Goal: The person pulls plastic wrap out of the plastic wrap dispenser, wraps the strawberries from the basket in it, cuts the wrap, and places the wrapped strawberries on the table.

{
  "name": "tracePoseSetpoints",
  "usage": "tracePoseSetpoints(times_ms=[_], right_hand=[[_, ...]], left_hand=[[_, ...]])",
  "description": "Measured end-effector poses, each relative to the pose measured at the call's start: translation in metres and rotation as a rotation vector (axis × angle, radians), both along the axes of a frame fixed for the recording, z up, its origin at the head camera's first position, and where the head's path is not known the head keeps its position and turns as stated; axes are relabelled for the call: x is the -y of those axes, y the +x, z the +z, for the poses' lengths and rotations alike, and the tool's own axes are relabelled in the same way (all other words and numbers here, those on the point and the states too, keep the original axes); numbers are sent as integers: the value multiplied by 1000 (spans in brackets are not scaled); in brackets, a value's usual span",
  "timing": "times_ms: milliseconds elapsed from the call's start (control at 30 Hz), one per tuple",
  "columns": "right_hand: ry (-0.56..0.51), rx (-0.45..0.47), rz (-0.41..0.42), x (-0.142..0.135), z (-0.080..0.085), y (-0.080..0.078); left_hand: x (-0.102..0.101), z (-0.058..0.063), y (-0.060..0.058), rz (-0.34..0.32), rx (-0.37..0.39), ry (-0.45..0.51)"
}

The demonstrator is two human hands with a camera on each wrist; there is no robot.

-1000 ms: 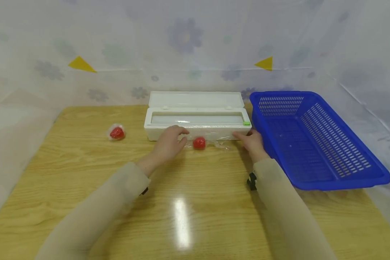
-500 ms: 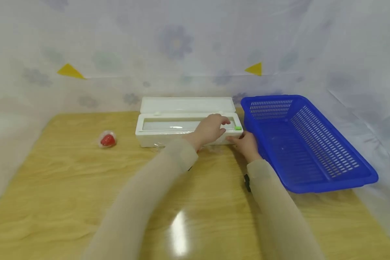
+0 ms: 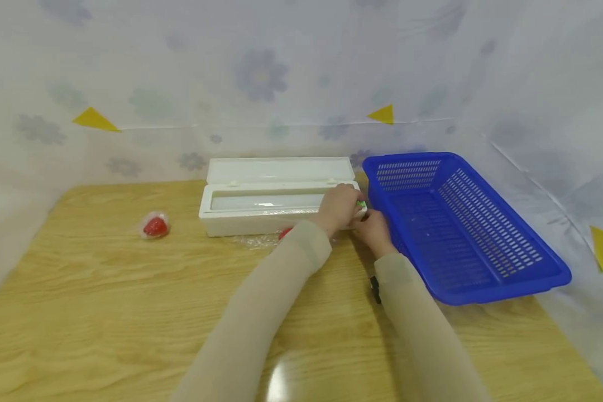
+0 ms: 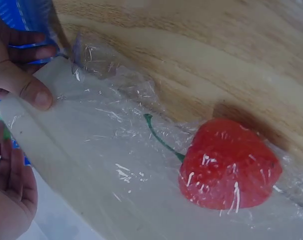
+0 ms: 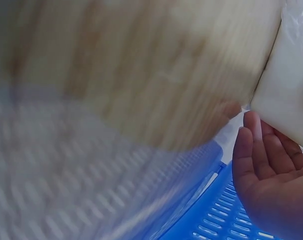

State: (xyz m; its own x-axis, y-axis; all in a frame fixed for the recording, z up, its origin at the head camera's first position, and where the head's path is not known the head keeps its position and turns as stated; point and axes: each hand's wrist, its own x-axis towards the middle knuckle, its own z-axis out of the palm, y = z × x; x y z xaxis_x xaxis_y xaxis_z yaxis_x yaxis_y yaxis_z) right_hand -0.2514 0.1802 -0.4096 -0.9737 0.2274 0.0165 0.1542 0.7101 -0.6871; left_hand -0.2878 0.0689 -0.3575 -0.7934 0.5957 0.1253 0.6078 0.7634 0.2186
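Observation:
A white cling film box [image 3: 261,218] lies lengthwise, lid raised. Film hangs over its front, covering a red fruit with a thin green stem [image 4: 229,165]; in the head view my left arm partly hides this fruit. My left hand [image 3: 339,206] is at the box's right end, fingertips at the small green slide cutter [image 3: 360,204], which it appears to pinch. Just beside it, my right hand [image 3: 374,230] grips the box's front right corner. Its thumb [image 4: 39,95] presses the film-covered front, and its other fingers [image 5: 261,145] lie at the end.
A blue perforated basket [image 3: 462,234] stands right of the box, close to my right hand. Another red fruit wrapped in film [image 3: 154,225] sits on the wooden table [image 3: 130,301] at the left. A patterned cloth [image 3: 221,72] hangs behind.
My left hand has moved right from beside the fruit, across the box, to the green slide cutter. My right hand stays at the box's right end. The head view has shifted slightly.

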Motion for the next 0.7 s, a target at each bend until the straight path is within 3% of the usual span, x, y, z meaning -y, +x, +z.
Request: tracePoseSetpoints(times_ms=[200,333,700], right_hand=[[-7,39,14,4,5,-1],[9,57,15,7,6,0],[-65,83,4,2,4,2]], left_hand=[[3,3,-2,14,-64,-88],[8,5,-1,-11,-51,-132],[52,8,5,-68,-45,-149]])
